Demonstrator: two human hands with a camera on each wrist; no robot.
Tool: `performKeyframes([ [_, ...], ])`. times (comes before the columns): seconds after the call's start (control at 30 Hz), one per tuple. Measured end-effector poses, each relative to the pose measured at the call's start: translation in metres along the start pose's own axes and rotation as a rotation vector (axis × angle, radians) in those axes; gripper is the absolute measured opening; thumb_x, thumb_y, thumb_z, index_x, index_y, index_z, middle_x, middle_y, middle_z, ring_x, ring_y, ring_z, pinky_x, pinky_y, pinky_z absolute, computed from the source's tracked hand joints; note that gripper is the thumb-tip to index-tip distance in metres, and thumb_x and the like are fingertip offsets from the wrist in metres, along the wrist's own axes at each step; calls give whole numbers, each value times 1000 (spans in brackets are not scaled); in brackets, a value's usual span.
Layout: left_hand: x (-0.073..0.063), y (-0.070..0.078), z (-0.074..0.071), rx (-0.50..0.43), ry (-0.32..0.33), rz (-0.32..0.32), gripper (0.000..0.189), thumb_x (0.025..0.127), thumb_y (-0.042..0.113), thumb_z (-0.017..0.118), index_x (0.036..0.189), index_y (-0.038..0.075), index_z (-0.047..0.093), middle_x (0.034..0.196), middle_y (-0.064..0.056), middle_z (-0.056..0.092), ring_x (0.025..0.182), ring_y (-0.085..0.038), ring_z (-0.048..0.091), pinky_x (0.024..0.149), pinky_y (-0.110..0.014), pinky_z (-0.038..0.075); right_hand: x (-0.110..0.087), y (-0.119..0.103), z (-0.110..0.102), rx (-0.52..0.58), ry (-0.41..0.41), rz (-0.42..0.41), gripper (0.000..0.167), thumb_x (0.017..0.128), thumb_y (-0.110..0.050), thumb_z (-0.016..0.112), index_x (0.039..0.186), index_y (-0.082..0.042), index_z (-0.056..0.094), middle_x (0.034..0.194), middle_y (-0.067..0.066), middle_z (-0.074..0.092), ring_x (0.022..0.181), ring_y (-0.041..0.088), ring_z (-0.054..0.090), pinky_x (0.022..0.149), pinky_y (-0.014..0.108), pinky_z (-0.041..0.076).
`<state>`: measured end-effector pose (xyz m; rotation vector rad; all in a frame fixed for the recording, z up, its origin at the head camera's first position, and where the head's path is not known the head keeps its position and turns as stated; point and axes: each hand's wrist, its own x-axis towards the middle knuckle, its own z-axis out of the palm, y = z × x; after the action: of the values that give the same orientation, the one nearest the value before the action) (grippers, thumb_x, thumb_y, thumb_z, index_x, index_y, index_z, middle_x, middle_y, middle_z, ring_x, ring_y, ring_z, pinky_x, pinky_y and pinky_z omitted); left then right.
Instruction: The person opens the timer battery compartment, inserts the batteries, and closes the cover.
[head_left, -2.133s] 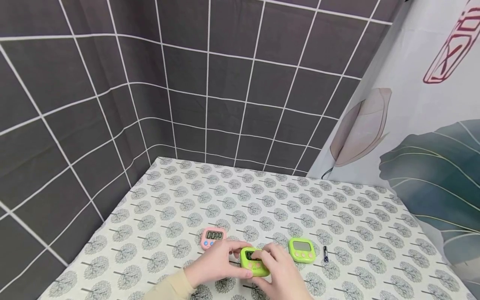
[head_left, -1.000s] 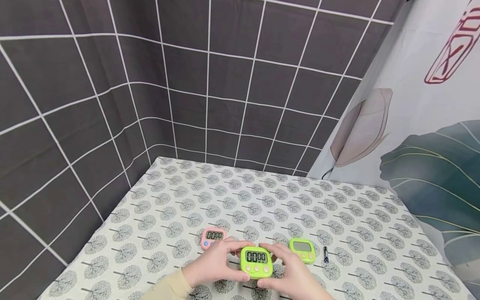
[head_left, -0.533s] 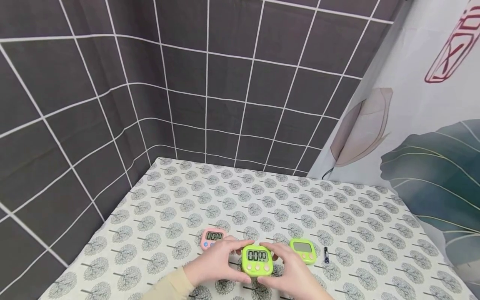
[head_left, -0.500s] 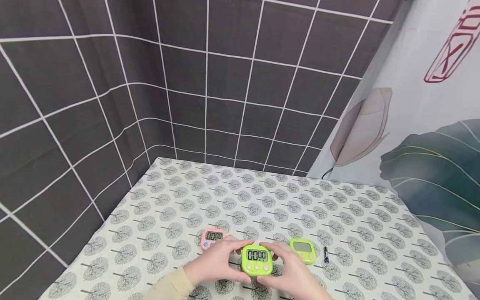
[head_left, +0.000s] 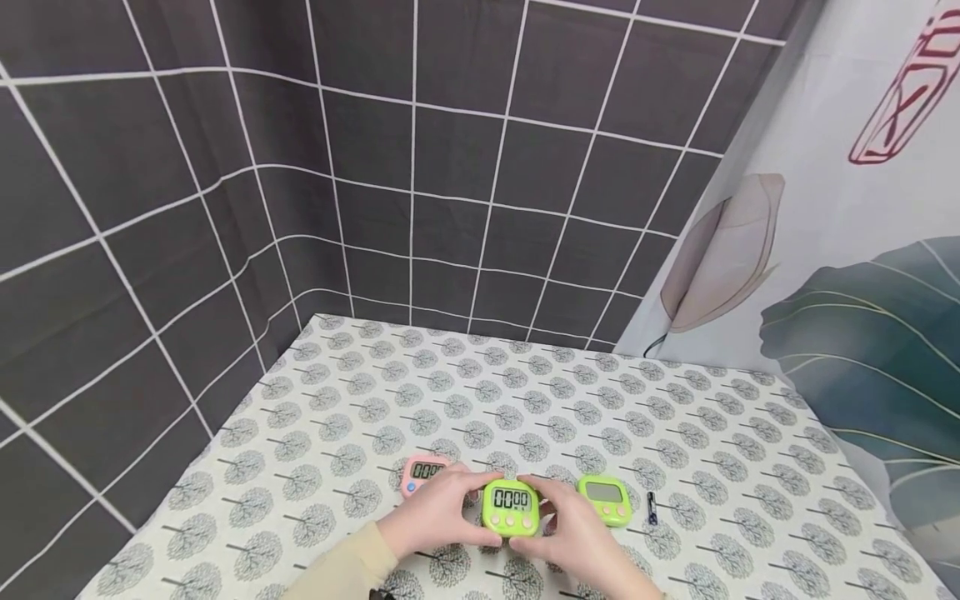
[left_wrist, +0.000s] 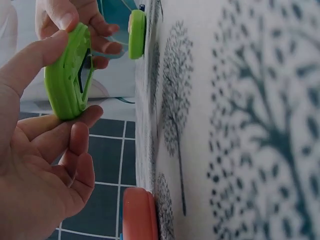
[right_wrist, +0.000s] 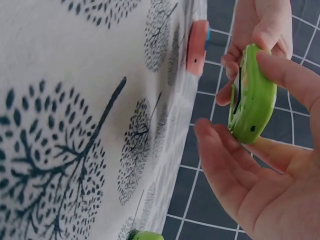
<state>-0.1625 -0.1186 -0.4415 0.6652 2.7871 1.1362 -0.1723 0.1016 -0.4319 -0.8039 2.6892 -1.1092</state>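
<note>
A lime-green digital timer point(head_left: 511, 508) with pink buttons is held up off the cloth, its display facing up and reading 00 00. My left hand point(head_left: 438, 512) pinches its left side, thumb at the near edge and fingers at the far edge. On the opposite side my right hand point(head_left: 576, 533) grips it the same way. In the left wrist view a dark gap shows on the side of the timer point(left_wrist: 65, 75) facing the cloth. The right wrist view shows the timer point(right_wrist: 259, 102) edge-on, between the thumb and fingers of both hands.
Behind my left hand lies a pink timer point(head_left: 420, 472) with blue buttons, partly covered. A second green timer point(head_left: 604, 500) with a blank screen lies right of my right hand, beside a small dark cylinder point(head_left: 652, 507). The tree-print cloth point(head_left: 480, 392) ends at dark gridded curtains.
My right fingers, earlier across the timer's display, moved off to its right edge, uncovering 00 00. Since then both hands have shifted the timer slightly up in the head view.
</note>
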Motion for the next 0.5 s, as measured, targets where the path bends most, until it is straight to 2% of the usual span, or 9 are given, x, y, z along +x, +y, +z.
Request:
performKeyframes([
  [0.1, 3, -2, 1, 12, -6, -15, 79, 66, 44, 82, 134, 13, 55, 107, 2, 60, 90, -4, 50, 81, -22, 46, 5, 4, 1, 49, -35, 15, 77, 66, -27, 84, 130, 1, 51, 103, 6, 63, 78, 5, 60, 67, 20, 53],
  [0.27, 8, -4, 4, 27, -15, -57, 80, 64, 41, 83, 134, 14, 55, 103, 3, 60, 86, -3, 47, 79, -23, 46, 10, 8, 5, 81, -67, 41, 80, 67, -24, 83, 133, 4, 48, 91, 2, 63, 73, 4, 59, 63, 19, 52],
  [0.5, 15, -1, 6, 128, -57, -87, 81, 63, 39, 83, 133, 10, 55, 96, 2, 61, 76, -3, 43, 69, -19, 43, 15, 12, 10, 14, -73, 69, 82, 66, -24, 84, 132, 6, 47, 80, -4, 61, 66, 3, 53, 59, 19, 49],
])
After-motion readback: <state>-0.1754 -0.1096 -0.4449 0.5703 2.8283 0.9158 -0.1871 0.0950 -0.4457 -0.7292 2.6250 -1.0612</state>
